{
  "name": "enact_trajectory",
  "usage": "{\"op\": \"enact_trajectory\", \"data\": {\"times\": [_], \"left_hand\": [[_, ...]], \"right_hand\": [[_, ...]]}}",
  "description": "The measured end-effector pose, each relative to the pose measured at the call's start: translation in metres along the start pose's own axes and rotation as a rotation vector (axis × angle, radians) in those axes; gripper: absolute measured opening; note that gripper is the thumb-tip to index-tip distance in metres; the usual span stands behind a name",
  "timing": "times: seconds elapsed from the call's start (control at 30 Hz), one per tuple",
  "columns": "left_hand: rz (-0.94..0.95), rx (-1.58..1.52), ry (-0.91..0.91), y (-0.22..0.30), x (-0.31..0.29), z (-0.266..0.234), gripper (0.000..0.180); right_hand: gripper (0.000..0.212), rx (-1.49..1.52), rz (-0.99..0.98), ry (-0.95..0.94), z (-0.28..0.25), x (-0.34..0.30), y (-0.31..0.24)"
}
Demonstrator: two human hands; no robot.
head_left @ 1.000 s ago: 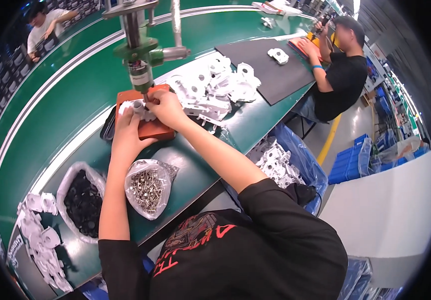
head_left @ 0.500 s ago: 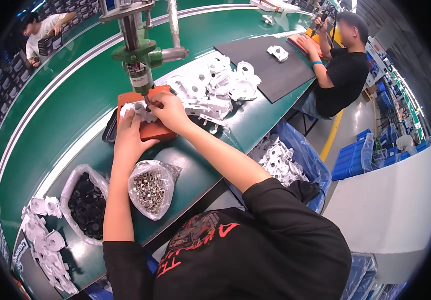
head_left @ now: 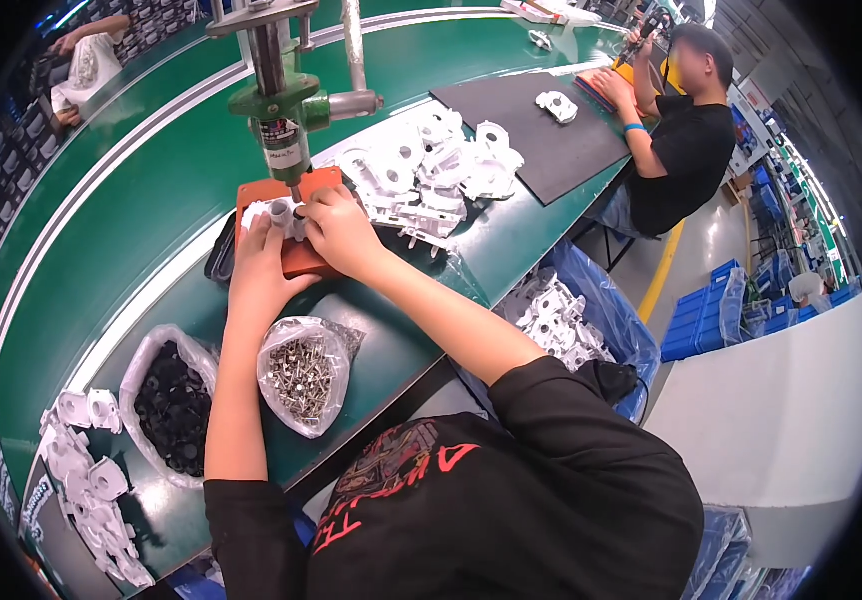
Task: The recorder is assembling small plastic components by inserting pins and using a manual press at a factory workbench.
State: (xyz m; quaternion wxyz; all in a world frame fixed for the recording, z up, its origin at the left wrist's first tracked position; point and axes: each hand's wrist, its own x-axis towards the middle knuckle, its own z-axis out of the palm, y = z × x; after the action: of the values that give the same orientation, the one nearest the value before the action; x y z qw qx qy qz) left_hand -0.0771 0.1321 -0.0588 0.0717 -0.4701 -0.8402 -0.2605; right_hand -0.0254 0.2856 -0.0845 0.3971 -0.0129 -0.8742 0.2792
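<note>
A white plastic part [head_left: 281, 215] with a round collar sits on an orange fixture block [head_left: 301, 262], below the green and metal press head [head_left: 286, 115]. My left hand [head_left: 259, 268] grips the part from its near left side, fingertips at the collar and thumb stretched along the block. On the right, my right hand [head_left: 339, 232] is closed in a pinch at a small dark piece [head_left: 300, 212] on the part, just under the press's spindle tip [head_left: 296, 193]. Fingers partly cover this piece. Beyond my right hand lies a heap of white plastic parts [head_left: 421, 165].
On the green bench stand a bag of metal screws [head_left: 303, 380] and a bag of black pieces [head_left: 173, 410]. More white parts [head_left: 91, 480] lie at the left. Right of the bench is a blue-lined bin [head_left: 563, 320]. A co-worker [head_left: 691, 130] sits beyond a dark mat [head_left: 541, 140].
My right hand has shifted slightly down, and more of the spindle tip and dark piece shows. My left hand keeps its place. The person at the far left has changed posture.
</note>
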Motion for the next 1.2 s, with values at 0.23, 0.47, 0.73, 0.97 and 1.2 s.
{"op": "enact_trajectory", "data": {"times": [0.23, 0.47, 0.73, 0.97, 1.2], "left_hand": [[0.069, -0.006, 0.047, -0.012, -0.003, 0.005, 0.080], [0.081, -0.008, 0.089, -0.015, -0.004, 0.008, 0.069], [0.107, -0.019, 0.045, -0.016, 0.000, 0.010, 0.066], [0.087, 0.036, 0.104, -0.024, -0.010, 0.011, 0.067], [0.101, 0.031, 0.076, -0.007, 0.002, 0.007, 0.067]], "right_hand": [[0.024, -0.075, -0.118, -0.085, -0.014, -0.010, -0.018], [0.016, 0.114, 0.403, 0.299, -0.092, 0.040, 0.009], [0.037, 1.239, 0.525, -0.061, -0.126, 0.253, 0.126], [0.031, 1.017, 0.541, 0.083, -0.089, 0.318, 0.035], [0.037, 1.349, -0.052, -0.657, -0.222, 0.262, -0.061]]}}
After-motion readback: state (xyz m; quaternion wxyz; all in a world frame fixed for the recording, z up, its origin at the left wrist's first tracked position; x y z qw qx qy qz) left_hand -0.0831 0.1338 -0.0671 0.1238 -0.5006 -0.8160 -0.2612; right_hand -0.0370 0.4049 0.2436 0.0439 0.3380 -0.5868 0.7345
